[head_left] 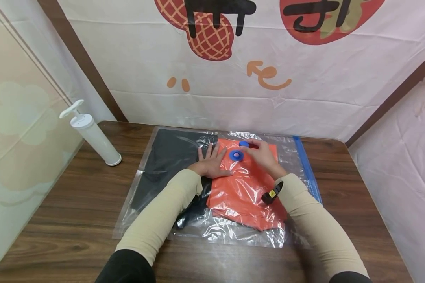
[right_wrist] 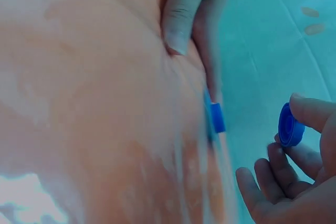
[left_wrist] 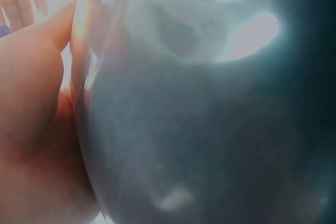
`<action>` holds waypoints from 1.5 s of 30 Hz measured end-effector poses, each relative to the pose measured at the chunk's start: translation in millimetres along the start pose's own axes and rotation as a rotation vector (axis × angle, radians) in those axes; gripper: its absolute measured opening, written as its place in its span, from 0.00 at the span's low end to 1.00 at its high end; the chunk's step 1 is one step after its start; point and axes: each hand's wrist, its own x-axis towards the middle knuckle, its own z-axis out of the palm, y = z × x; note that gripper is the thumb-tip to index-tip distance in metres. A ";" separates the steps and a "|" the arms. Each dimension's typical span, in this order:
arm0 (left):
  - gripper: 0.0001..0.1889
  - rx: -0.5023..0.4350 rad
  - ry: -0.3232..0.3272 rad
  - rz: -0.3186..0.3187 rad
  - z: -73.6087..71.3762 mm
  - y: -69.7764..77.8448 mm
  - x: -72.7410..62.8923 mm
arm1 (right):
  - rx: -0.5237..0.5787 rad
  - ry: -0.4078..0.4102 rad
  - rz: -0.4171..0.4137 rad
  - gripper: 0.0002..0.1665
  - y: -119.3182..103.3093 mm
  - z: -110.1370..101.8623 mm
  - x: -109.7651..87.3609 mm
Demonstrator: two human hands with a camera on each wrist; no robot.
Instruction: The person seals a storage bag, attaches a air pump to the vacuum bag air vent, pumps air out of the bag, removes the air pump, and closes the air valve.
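Note:
A clear plastic vacuum storage bag (head_left: 212, 235) lies flat with folded black cloth (head_left: 170, 161) on its left and orange cloth (head_left: 241, 196) on its right. My left hand (head_left: 212, 164) rests on the bag with fingers spread, across the border of the two cloths. Just right of its fingertips sits the round blue valve (head_left: 236, 155). My right hand (head_left: 263, 156) pinches a blue valve cap (right_wrist: 290, 125) between thumb and fingers, beside the valve and apart from it. In the left wrist view the bag's black part fills most of the picture, with the left hand at the edge.
A white hand pump (head_left: 95, 137) stands at the back left of the brown wooden table (head_left: 74, 204). The bag's blue zip edge (head_left: 307, 169) runs along its right side. A printed cloth backdrop (head_left: 304, 78) rises behind the table.

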 end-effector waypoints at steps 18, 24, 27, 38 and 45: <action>0.54 -0.014 0.004 0.022 -4.2 3.6 -9.4 | -0.051 0.132 -0.022 0.26 1.5 -59.7 -13.8; 0.55 -0.027 -0.005 0.013 -4.1 2.8 -7.8 | -0.073 0.186 -0.021 0.27 9.9 -95.1 -18.7; 0.54 -0.020 0.002 0.021 -4.3 3.4 -9.5 | -0.075 0.227 -0.032 0.26 16.0 -111.1 -22.0; 0.54 -0.012 0.011 0.026 -0.7 0.4 -5.6 | -0.170 0.326 0.091 0.31 44.1 -166.3 -29.9; 0.55 -0.010 -0.003 0.013 -0.9 0.9 -3.6 | -0.291 0.363 0.182 0.34 58.3 -189.3 -31.5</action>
